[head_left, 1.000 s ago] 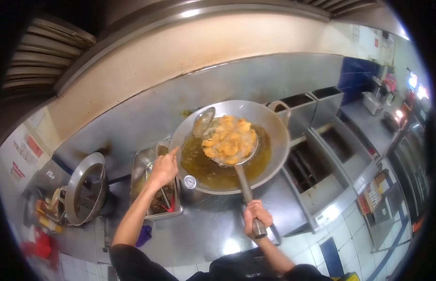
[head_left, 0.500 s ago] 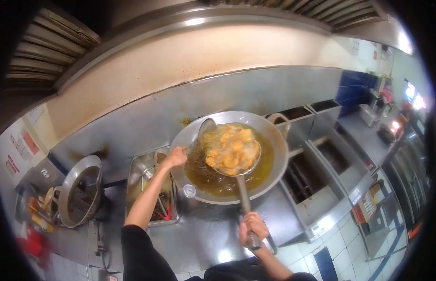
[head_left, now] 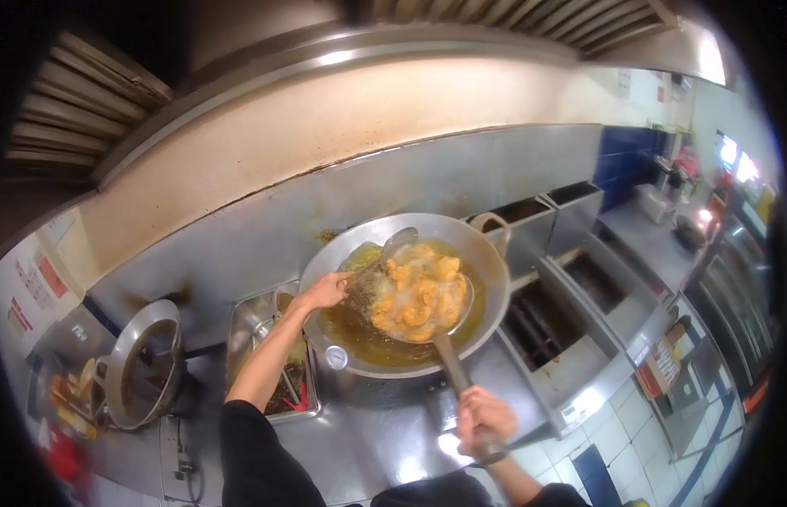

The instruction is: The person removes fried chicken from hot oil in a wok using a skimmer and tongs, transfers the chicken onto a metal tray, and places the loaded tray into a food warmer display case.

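Golden fried pieces [head_left: 419,291] lie heaped in a large round strainer over the oil in a wide wok [head_left: 495,296]. Fingers wrapped round the strainer's thick handle [head_left: 452,363], my right hand [head_left: 485,420] is below the wok's front rim. My left hand [head_left: 326,290] is closed on the handle of a smaller skimmer [head_left: 399,242], over the wok's left side. The skimmer's head touches or nearly touches the upper left of the heap. A round dial thermometer [head_left: 336,357] sits at the wok's front left rim.
Left of the wok stands a metal tray [head_left: 316,397] with utensils and a red-handled tool. A second wok [head_left: 114,380] is farther left. Rectangular fryer wells [head_left: 541,325] are on the right, with a steel counter [head_left: 634,228] beyond. A metal splashback [head_left: 393,182] runs behind.
The skimmer head has moved right, from the wok's left rim to the heap. My right hand and the strainer handle have shifted right and slightly down. The view has shifted a little.
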A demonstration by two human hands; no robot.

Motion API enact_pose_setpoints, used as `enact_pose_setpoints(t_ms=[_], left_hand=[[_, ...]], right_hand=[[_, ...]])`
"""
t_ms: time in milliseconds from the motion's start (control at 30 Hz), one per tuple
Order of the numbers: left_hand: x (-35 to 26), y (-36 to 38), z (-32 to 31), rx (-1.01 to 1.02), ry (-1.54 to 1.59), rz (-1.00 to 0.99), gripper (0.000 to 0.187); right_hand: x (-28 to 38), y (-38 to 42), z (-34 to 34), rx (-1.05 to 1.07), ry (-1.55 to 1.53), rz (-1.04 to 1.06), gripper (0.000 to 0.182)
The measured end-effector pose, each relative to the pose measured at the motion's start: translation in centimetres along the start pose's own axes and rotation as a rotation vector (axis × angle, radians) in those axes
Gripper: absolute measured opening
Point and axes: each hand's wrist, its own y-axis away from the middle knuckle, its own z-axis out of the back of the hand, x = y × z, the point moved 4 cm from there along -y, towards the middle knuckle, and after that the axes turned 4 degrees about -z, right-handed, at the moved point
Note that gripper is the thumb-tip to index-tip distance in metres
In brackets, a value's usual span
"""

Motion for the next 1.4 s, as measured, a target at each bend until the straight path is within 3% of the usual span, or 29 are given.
enact_pose_setpoints(t_ms=[100, 233, 367, 433, 567, 633, 767, 967, 1033, 1133, 1400], left_hand=[[-2.0, 0.7, 0.7, 0.024, -0.039, -0.055, 0.042], [-3.6, 2.5, 2.3, -0.031, -0.142, -0.159, 0.041], [-4.7, 3.9, 3.9, 0.085, -0.157, -0.012, 0.042], [-4.5, 4.3, 5.3, -0.049, -0.183, -0.065, 0.042], [-4.3, 3.6, 5.5, -0.05, -0.229, 0.037, 0.041], [-3.4, 2.1, 4.3, -0.199, -0.256, -0.031, 0.041], [-4.1, -0.1, 2.8, -0.203, -0.28, -0.005, 0.041], [-4.7, -4.8, 0.7, -0.07, -0.326, -0.084, 0.043], [-6.7, -4.2, 1.5, 0.075, -0.408, -0.185, 0.043], [-8.5, -1.9, 4.8, 0.092, -0.456, -0.333, 0.042], [-9.5, 4.2, 6.3, 0.097, -0.62, -0.161, 0.042]], right_hand=[[1.0, 1.9, -1.7, 0.127, 0.072, 0.005, 0.028], [-0.4, 2.6, -1.8, 0.085, 0.053, 0.031, 0.027], [-3.0, 4.4, -3.0, 0.043, 0.078, 0.052, 0.025], [-3.7, 4.6, -2.6, 0.012, 0.089, 0.02, 0.024], [-4.4, 5.1, -2.7, 0.021, 0.109, 0.004, 0.026], [-4.4, 5.2, -2.8, 0.007, 0.11, 0.004, 0.025], [-3.9, 4.7, -2.9, 0.024, 0.142, 0.031, 0.026], [-2.3, 2.5, -1.6, 0.165, 0.109, 0.022, 0.024], [-2.3, 2.2, -1.2, 0.155, 0.107, 0.02, 0.024], [-3.2, 3.9, -0.5, 0.168, 0.06, 0.016, 0.024], [-4.6, 4.7, -2.4, 0.122, 0.096, 0.041, 0.023]])
